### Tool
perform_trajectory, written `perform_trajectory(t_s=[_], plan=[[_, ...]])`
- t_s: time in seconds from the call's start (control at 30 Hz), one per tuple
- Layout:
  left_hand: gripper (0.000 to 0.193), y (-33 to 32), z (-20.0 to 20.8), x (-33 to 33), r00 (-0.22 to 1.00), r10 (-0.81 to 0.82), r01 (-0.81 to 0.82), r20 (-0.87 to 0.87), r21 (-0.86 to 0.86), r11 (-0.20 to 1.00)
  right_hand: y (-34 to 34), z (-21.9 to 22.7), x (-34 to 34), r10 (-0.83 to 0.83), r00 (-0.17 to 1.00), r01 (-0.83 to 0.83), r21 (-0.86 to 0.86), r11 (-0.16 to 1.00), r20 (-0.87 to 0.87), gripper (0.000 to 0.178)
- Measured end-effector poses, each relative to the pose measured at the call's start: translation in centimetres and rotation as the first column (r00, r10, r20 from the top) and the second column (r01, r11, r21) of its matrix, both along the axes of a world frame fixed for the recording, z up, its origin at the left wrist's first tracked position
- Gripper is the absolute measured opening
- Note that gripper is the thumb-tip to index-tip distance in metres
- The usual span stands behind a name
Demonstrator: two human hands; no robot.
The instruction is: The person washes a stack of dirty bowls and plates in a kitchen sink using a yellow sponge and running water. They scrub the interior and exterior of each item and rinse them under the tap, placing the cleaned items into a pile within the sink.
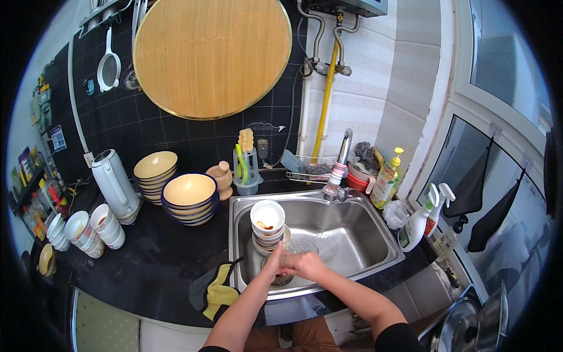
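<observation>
Both my hands meet over the front of the steel sink. My left hand and my right hand together hold a clear glass bowl just above a dark round dish on the sink floor. A stack of small white bowls with brown sauce residue stands right behind my hands. Water runs from the faucet onto a clear glass lid or plate in the basin.
On the black counter sit two stacks of large cream bowls, a white kettle, small white cups and a yellow-and-dark cloth at the sink's left edge. Soap and spray bottles line the right rim.
</observation>
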State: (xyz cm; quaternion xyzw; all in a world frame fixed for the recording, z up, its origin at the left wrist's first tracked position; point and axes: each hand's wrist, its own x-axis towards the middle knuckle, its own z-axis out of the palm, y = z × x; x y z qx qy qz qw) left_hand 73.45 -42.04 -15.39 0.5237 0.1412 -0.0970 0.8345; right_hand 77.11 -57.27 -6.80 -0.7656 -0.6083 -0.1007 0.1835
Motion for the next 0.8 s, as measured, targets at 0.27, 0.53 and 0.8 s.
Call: perform_trajectory(t_s=[0.27,0.53,0.8], plan=[[0.05,-1.1,2.2,-0.6,0.974,0.08,-0.054,0.213,-0.128,0.99,0.4,-1.4,5.3,0.386,-0.01,0.632,0.294,0.717,-0.922,0.034],[0.007,-1.2,2.9,-1.0,0.928,0.013,0.113,0.373,-0.314,0.943,0.5,-4.9,7.4,0.409,-0.078,0.795,0.191,0.576,-0.909,0.023],[0.008,-1.3,2.4,-0.7,0.86,0.302,-0.161,0.411,-0.344,0.925,1.7,-3.1,1.7,-0.03,0.826,0.391,0.535,0.749,-0.563,0.015]])
